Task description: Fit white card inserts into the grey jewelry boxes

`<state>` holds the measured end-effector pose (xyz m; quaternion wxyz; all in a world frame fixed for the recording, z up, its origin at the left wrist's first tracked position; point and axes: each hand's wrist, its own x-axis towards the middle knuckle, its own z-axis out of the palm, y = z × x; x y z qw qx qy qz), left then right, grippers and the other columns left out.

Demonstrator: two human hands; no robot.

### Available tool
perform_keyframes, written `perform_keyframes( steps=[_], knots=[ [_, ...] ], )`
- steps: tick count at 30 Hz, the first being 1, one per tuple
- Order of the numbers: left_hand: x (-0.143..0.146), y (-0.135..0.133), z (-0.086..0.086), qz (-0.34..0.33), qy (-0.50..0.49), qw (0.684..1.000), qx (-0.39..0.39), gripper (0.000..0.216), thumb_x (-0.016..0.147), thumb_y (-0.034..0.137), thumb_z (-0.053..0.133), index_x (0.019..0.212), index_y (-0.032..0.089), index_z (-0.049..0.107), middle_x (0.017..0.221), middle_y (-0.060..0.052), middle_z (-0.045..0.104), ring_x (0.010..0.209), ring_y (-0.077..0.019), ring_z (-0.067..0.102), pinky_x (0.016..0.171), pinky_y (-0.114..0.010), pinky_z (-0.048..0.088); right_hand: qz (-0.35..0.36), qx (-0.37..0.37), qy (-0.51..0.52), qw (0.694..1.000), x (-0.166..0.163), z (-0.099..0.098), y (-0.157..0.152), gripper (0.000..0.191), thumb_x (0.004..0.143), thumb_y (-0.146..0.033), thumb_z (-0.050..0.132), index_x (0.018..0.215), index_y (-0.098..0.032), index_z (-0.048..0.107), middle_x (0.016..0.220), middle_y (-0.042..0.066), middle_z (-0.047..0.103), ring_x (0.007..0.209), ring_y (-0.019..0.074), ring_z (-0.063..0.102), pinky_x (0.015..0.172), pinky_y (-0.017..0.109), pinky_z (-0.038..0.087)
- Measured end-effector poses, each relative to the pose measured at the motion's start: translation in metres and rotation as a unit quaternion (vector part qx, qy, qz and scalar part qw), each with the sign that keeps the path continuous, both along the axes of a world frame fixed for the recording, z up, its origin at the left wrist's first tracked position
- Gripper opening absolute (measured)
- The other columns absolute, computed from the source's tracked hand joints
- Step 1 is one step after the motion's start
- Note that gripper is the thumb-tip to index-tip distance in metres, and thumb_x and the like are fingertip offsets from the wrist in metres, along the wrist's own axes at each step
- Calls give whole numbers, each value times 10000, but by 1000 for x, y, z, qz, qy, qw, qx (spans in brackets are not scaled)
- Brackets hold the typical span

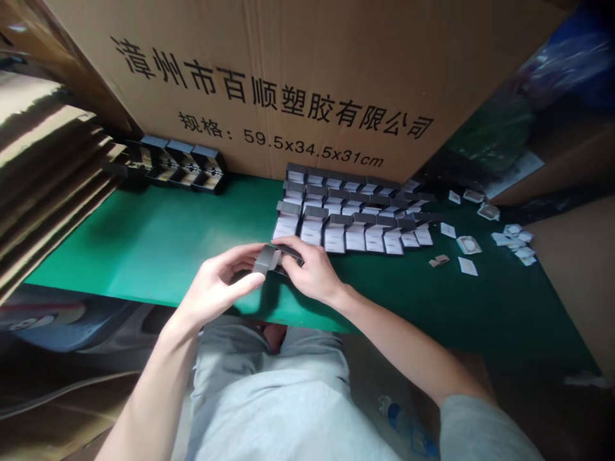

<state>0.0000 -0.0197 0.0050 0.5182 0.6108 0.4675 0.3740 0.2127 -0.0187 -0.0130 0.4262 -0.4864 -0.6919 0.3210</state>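
Note:
Between my hands, just above the green tabletop near its front edge, is a small dark grey hinged box point(265, 259) with its lid raised. My left hand point(221, 278) grips the box from the left, thumb in front and fingers behind. From the right, my right hand point(310, 269) closes around the other part, and its fingertips reach the box's white inside. My right fingers partly hide the interior. Beyond my right hand stand rows of similar open boxes point(314, 232) with white inserts, packed side by side.
A large printed carton point(269, 70) forms the back wall. More dark boxes point(182, 168) stand at the back left beside stacked cardboard sheets point(43, 160). Small white pieces point(468, 245) lie scattered on the green table point(144, 237) at right. A plastic bottle point(406, 422) is below.

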Motion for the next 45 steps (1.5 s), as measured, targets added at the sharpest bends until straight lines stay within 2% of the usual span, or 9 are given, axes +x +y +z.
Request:
perform_keyframes(
  steps=[6, 12, 16, 23, 28, 34, 38, 41, 45],
  knots=[
    [2, 0, 4, 16, -3, 1000, -15, 652, 724, 584, 882, 1227, 176, 799, 1159, -148, 818, 1018, -344, 783, 944, -432, 650, 21, 8, -11, 1000, 2, -1, 0, 358, 966, -240, 494, 1238, -242, 725, 1070, 23, 810, 891, 175, 764, 890, 292, 605],
    [2, -1, 5, 11, 11, 1000, -17, 669, 731, 595, 878, 1241, 171, 791, 1180, -145, 814, 1028, -338, 782, 948, -423, 651, -3, 2, -10, 1000, 1, 1, -1, 341, 922, -196, 527, 1179, -231, 749, 1062, 21, 815, 842, 166, 758, 856, 277, 611],
    [3, 0, 4, 16, 10, 1000, -12, 694, 727, 616, 879, 1256, 177, 782, 1191, -150, 810, 1053, -346, 780, 951, -415, 650, 0, -4, -12, 1000, 0, -1, 2, 360, 931, -205, 532, 1224, -223, 740, 1061, 32, 816, 838, 169, 760, 848, 281, 613],
    [3, -1, 4, 44, -11, 999, -6, 659, 732, 605, 885, 1238, 195, 788, 1267, -148, 787, 1087, -369, 771, 939, -418, 658, 32, 11, 23, 999, 0, -3, 4, 439, 885, -198, 599, 1314, -216, 691, 1244, 45, 785, 1075, 199, 770, 1009, 322, 599],
    [-1, -1, -4, 19, -23, 1000, -7, 633, 752, 522, 898, 1277, 191, 774, 1296, -147, 775, 1086, -348, 775, 973, -424, 650, 21, -3, 24, 999, 0, -3, 3, 421, 877, -176, 598, 1283, -232, 694, 1190, 30, 795, 1055, 194, 772, 987, 326, 603],
    [-2, 2, -7, 5, -19, 1000, 11, 662, 746, 527, 901, 1295, 186, 755, 1293, -163, 772, 1102, -342, 765, 997, -443, 641, 5, -12, 8, 1000, -1, -4, 3, 406, 876, -183, 607, 1267, -246, 696, 1108, 17, 808, 955, 191, 777, 922, 318, 613],
    [0, 2, -4, 23, -12, 999, 20, 706, 761, 552, 883, 1339, 178, 725, 1261, -171, 782, 1107, -331, 763, 959, -408, 652, 9, 1, 13, 1000, -2, -2, 3, 460, 892, -176, 606, 1344, -244, 662, 1218, 42, 788, 1073, 199, 768, 991, 321, 599],
    [1, 1, -1, 38, -3, 999, 15, 694, 767, 579, 869, 1323, 186, 731, 1277, -168, 778, 1087, -324, 769, 922, -383, 660, 9, 14, 26, 1000, -3, -1, 3, 430, 929, -197, 599, 1353, -231, 657, 1299, 61, 762, 1168, 203, 744, 1043, 326, 583],
    [1, 1, 1, 42, -3, 999, 6, 691, 759, 588, 868, 1307, 187, 740, 1282, -169, 777, 1071, -330, 771, 895, -393, 671, 9, 3, 27, 1000, -3, -1, 3, 394, 952, -206, 592, 1337, -237, 665, 1262, 53, 776, 1115, 196, 761, 1013, 329, 606]
  ],
)
